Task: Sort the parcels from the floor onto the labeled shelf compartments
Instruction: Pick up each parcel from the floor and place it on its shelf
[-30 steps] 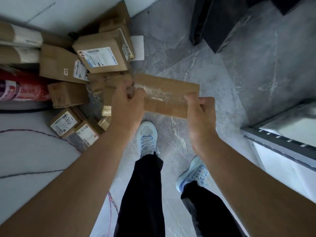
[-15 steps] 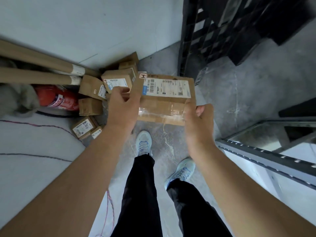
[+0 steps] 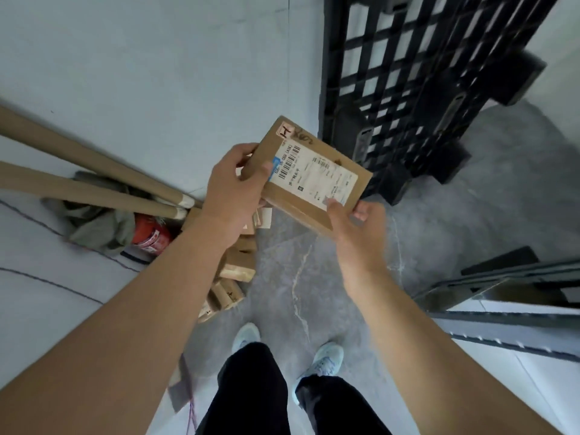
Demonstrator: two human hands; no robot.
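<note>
— Box (image 3: 309, 174) was up in both hands. Left hand (image 3: 233, 186) gripped its 9 o'clock end, right hand (image 3: 351, 227) its 5 o'clock corner.
— Which way did it lie?
— Long side ran from 10 to 4 o'clock.

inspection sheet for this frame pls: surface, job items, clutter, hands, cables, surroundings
Surface: grey marbled floor; pale mat at left.
Job's things: parcel held up, white shipping label facing the camera, small "H" tag at one corner; more parcels piled on the floor.
Clutter: two cardboard tubes, red extinguisher, grey-green cloth.
Hands: left hand and right hand each grip an edge of the parcel.
Cables: thin lines run across the mat; too thin to tell whether they are wires.
Surroundings: black pallet leaning on the wall; metal shelf rail at right.
</note>
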